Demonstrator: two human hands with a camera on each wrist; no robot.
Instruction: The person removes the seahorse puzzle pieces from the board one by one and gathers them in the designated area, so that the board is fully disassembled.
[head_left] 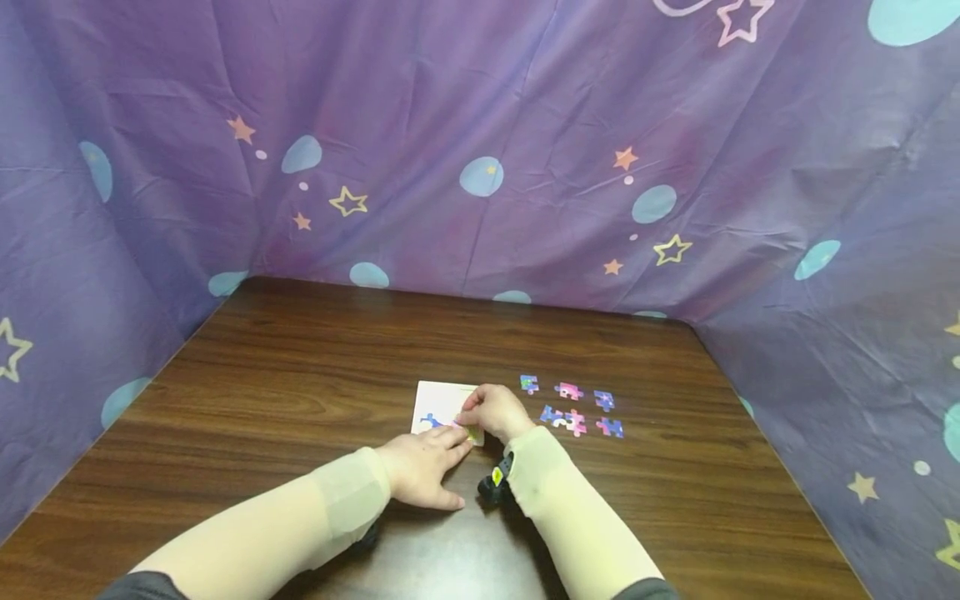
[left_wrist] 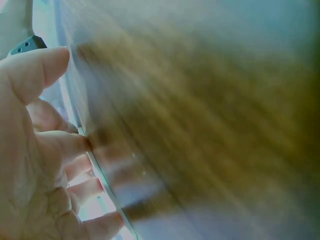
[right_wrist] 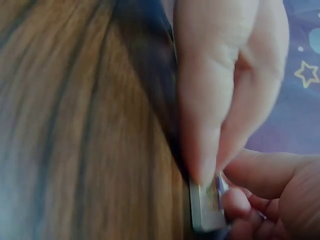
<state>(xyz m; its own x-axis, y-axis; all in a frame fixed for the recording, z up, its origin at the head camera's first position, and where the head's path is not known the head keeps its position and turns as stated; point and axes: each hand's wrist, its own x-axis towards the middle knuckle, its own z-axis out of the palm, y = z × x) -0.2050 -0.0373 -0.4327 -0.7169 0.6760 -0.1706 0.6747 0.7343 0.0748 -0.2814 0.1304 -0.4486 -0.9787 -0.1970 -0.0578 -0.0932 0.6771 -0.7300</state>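
Note:
A white puzzle board (head_left: pixel 441 395) lies on the table with a blue puzzle piece (head_left: pixel 429 422) on its left part. Over the board's right side, my right hand (head_left: pixel 498 412) pinches a small puzzle piece, mostly covered by the fingertips; a pink bit shows under them. In the right wrist view, thumb and finger come together low against the board (right_wrist: pixel 207 217). My left hand (head_left: pixel 422 467) rests with fairly straight fingers on the board's near edge, its thumb spread toward me. The left wrist view shows those fingertips (left_wrist: pixel 82 142) touching the board's edge.
Right of the board lie several loose puzzle pieces in blue and pink, among them a blue one (head_left: pixel 529 384), a pink one (head_left: pixel 569 391) and another blue one (head_left: pixel 611 427). A purple patterned curtain (head_left: pixel 420 125) surrounds the brown wooden table (head_left: pixel 315 350).

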